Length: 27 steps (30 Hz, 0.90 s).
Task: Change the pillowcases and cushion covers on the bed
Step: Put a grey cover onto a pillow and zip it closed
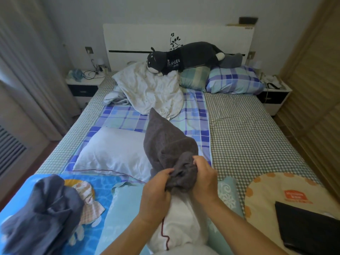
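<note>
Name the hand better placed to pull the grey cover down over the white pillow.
Probably the right hand: it grips the grey cover at its bunched opening, higher than the left hand.

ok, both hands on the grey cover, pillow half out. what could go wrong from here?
1. Both hands, left hand and right hand, pinch the bunched edge of the grey cover close together; pulled this way it may snag on the white pillow rather than slide.
2. The cover's free end hangs over the bare pillow and could drag it askew.
3. The black laptop lies near the right forearm; a wide tug might knock it.
</note>
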{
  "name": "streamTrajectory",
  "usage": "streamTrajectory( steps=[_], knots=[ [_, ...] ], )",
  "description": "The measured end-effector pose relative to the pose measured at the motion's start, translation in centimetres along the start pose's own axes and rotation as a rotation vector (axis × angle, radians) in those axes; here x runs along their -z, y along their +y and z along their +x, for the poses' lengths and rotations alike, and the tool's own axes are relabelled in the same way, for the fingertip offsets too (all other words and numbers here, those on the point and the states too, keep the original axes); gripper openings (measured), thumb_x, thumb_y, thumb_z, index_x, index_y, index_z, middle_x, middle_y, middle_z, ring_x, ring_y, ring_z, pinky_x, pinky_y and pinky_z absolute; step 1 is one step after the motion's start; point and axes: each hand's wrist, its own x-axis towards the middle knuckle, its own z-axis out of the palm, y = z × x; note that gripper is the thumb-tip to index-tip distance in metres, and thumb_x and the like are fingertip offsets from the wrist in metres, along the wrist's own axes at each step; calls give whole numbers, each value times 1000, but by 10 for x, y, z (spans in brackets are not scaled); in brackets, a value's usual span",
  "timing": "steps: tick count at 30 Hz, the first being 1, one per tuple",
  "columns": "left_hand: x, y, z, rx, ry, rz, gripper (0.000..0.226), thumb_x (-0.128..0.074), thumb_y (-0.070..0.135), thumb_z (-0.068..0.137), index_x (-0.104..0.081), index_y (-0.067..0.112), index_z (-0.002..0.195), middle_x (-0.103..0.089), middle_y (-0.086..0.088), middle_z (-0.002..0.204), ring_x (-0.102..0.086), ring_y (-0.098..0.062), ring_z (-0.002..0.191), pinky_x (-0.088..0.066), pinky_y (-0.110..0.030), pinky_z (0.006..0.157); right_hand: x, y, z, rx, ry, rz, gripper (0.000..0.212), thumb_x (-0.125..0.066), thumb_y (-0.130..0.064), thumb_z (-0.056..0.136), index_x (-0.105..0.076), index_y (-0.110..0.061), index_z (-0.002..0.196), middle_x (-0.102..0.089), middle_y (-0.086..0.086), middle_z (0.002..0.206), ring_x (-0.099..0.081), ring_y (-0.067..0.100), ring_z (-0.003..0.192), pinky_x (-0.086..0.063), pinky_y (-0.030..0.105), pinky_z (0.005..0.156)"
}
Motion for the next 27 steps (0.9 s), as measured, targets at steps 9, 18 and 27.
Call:
streamTrajectory(
  steps=[9, 18, 27],
  knots=[
    [6, 20, 13, 162, -10, 225, 44, -56, 30, 82, -50, 41, 124, -70, 4, 86, -64, -23, 77, -47, -34, 62, 14, -15, -1, -89, -241, 246, 33, -62, -10, 86, -60, -37, 104, -67, -18, 85, -63, 2, 82, -47, 13, 70],
    [30, 4, 45, 555, -480, -374, 5, -64, 17, 82, -67, 15, 85, -63, -3, 71, -57, -16, 67, -47, -31, 60, 21, 3, 37, -281, -869, 346, 21, -62, -6, 86, -74, -20, 96, -75, -1, 94, -70, 18, 96, -57, 41, 86],
    [28, 5, 44, 238, -109, 152, 13, -61, 23, 76, -50, 17, 71, -56, 3, 62, -52, -18, 60, -39, -33, 55, 16, -18, 44, -382, -1027, 462, 26, -80, -10, 78, -74, -18, 101, -75, 0, 92, -66, 11, 82, -57, 26, 70]
  ],
)
